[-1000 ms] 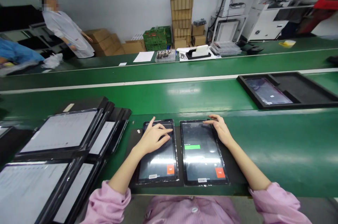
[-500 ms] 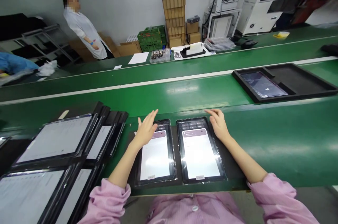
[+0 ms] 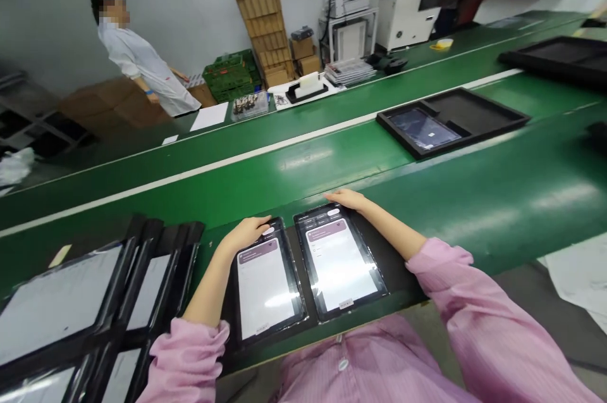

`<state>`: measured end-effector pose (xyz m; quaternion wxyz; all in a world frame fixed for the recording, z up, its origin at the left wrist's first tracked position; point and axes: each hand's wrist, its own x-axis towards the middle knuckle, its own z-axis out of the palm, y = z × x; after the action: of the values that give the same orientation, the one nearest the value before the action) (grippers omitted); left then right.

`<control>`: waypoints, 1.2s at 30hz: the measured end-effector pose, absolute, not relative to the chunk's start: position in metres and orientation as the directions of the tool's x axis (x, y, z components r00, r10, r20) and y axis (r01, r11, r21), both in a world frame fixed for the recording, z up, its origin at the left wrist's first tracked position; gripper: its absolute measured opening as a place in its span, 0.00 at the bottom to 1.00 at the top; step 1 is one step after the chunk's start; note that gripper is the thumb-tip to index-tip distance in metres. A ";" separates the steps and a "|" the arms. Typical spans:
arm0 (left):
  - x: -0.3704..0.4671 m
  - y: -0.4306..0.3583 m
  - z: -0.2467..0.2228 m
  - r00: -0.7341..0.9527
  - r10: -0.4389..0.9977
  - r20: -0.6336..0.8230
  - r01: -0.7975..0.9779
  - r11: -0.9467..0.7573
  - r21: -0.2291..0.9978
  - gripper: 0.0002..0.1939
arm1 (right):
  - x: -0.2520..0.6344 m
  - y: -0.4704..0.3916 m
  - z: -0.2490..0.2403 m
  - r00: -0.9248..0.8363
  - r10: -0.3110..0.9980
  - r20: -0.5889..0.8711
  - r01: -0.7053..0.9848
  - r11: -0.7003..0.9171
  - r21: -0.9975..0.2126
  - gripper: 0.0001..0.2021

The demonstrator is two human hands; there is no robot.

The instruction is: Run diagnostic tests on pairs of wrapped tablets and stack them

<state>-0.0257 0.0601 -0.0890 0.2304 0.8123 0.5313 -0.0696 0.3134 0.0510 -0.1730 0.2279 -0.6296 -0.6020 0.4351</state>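
Two lit tablets lie side by side in front of me, each showing a white panel with a purple banner. My left hand [image 3: 245, 233] rests over the top corner of the left tablet [image 3: 265, 286], a finger on its screen near a small white button. At the upper edge of the right tablet [image 3: 344, 264] is my right hand [image 3: 348, 198], its fingers stretched along the top and grasping nothing. Under both tablets is a dark mat [image 3: 396, 264].
Stacked black trays holding tablets [image 3: 61, 298] stand at my left. Across the green conveyor [image 3: 227, 191], a black foam tray [image 3: 488, 113] holds one dark tablet. More black trays [image 3: 564, 58] lie at far right. A person in white [image 3: 142, 68] stands beyond.
My view has swung to the right. Both hands have come down onto the tops of the tablets, and a white button now shows at the top of each screen.
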 end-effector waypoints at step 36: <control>-0.041 0.073 -0.094 0.520 0.773 -0.363 0.854 -0.455 0.253 0.52 | 0.325 0.043 -0.143 -0.208 0.976 -0.067 0.501 0.048 -0.864 0.21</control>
<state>-0.0411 0.0730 -0.0939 0.2050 0.8473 0.4801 -0.0979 0.3255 0.0434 -0.1432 0.2917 -0.5575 -0.6624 0.4065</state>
